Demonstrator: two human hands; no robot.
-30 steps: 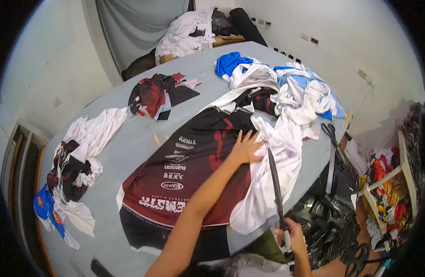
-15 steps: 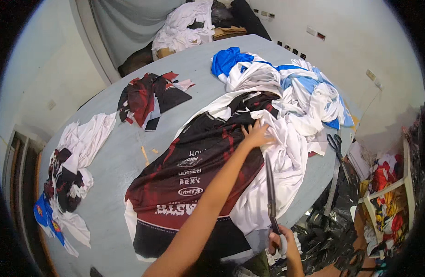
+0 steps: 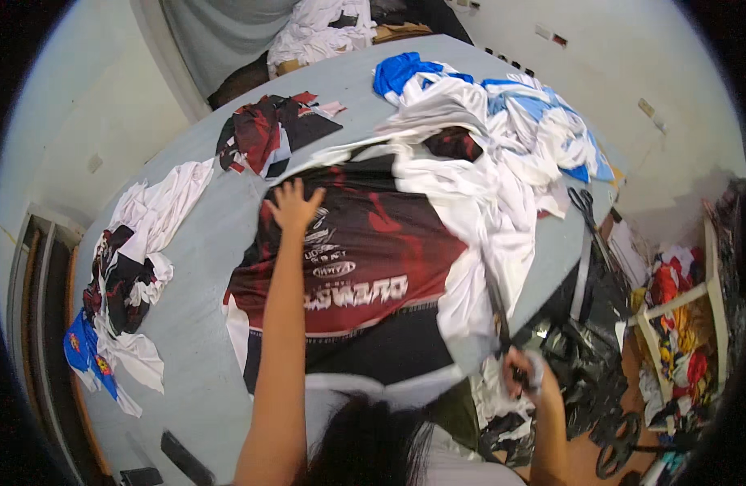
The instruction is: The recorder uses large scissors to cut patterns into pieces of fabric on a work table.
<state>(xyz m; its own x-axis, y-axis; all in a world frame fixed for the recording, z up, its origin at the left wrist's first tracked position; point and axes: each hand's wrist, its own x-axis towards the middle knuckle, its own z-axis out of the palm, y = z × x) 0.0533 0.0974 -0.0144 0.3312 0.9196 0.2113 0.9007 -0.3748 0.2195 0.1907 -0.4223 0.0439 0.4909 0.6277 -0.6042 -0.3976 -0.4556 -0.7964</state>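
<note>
A printed black and dark red cloth panel with white lettering (image 3: 373, 235) lies spread on the grey table (image 3: 196, 243). Flat on its upper left part rests my left hand (image 3: 294, 209), fingers spread. My right hand (image 3: 523, 374) is wrapped round the handles of a long pair of scissors (image 3: 500, 312). The blades point away from me over white cloth (image 3: 502, 219) along the panel's right side; blur hides whether they are parted. That white cloth runs back into a bunched heap and partly covers the dark panel's far end.
Blue and white cloth (image 3: 535, 130) is heaped at the far right. Dark red scraps (image 3: 263, 134) and white and dark scraps (image 3: 138, 267) lie on the left. Another pair of scissors (image 3: 587, 211) sits at the right edge, above black plastic bags (image 3: 579, 373).
My left hand has moved left across the panel, which now lies flatter and wider. My right hand, holding the scissors, has shifted slightly right and away from me.
</note>
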